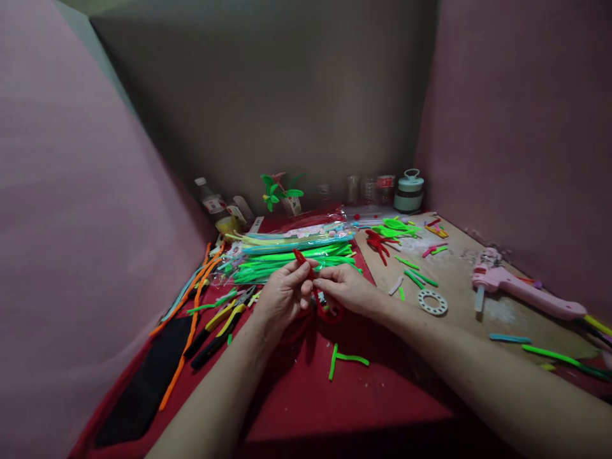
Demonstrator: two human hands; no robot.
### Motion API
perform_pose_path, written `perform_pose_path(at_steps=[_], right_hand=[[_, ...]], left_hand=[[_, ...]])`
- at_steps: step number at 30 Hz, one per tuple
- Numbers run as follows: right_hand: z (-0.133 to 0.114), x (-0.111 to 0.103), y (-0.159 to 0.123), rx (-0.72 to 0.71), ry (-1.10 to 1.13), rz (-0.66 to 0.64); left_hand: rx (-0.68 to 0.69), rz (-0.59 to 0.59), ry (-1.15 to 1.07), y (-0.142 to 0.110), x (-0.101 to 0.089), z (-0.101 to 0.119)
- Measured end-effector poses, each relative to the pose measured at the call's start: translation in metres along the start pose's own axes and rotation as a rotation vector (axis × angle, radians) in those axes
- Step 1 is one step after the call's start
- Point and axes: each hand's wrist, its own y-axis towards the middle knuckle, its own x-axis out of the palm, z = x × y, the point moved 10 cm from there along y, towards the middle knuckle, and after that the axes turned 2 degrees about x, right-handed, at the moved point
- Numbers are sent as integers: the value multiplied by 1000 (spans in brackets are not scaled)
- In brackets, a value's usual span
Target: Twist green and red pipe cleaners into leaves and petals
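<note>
Between my two hands, above the red cloth (382, 395), is a red pipe cleaner (299, 256) whose upper end is folded into a narrow pointed loop. My left hand (287, 290) pinches it just under that tip. Close against it, my right hand (347, 287) has its fingers closed on the lower part. A curled red length hangs below the fingers, partly hidden by them. Behind the hands lie clear bags of green pipe cleaners (268, 266). Two short green pieces (351, 359) rest on the cloth nearer to me.
Yellow-black pliers (222, 325), orange pipe cleaners (189, 341) and a black flat item (146, 382) lie left. On the board at right are a pink glue gun (530, 290), a white ring with holes (433, 302) and red bent pieces (381, 245). A jar (409, 191) stands behind.
</note>
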Motion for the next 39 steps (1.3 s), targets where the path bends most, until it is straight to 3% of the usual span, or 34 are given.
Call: perform_pose_path(at_steps=[13,23,39], right_hand=[[8,15,-6,85,371,-191],[15,5,-2,115,287,-83],[12,4,-3,123,306,-75]], left_hand=[[-22,-4,18,-7,6,0],[-1,49,156,-9,0,5],[-19,63,185,-5,-9,0]])
